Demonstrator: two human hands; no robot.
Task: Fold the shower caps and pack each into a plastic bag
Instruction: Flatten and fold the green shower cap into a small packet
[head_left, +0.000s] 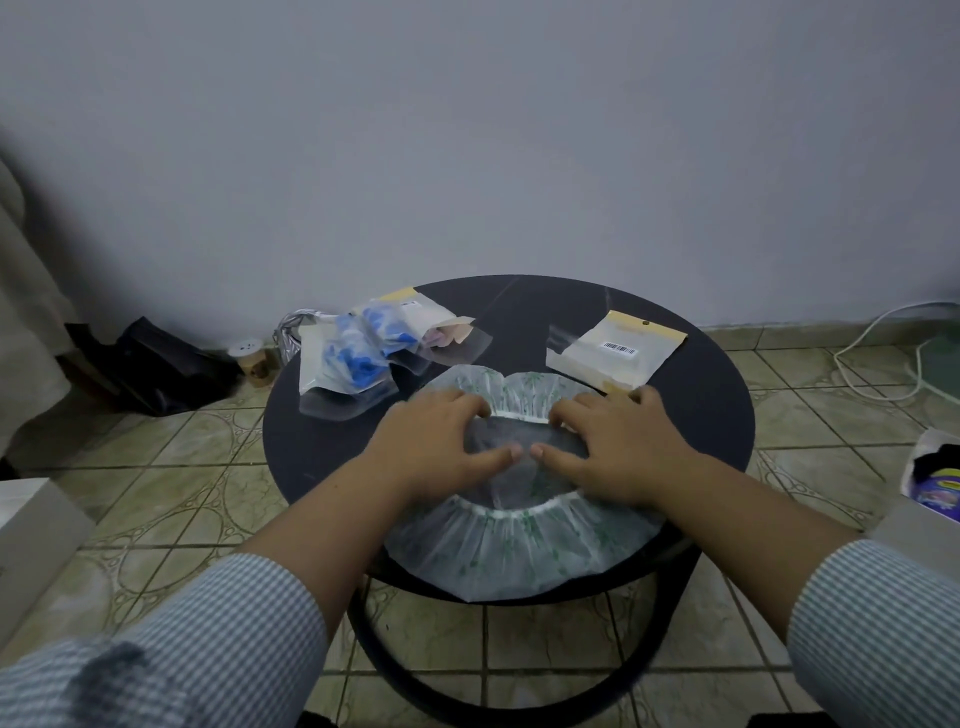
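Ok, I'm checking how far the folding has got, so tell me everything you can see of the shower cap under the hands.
The shower cap is thin translucent plastic with a faint green print and a gathered white elastic rim. It lies spread open on the round black table, near edge overhanging slightly. The left hand and right hand rest on it, fingers curled at the far rim. Not yet folded.

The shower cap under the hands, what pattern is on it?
Translucent white shower cap with a green leafy print, seen in the head view.
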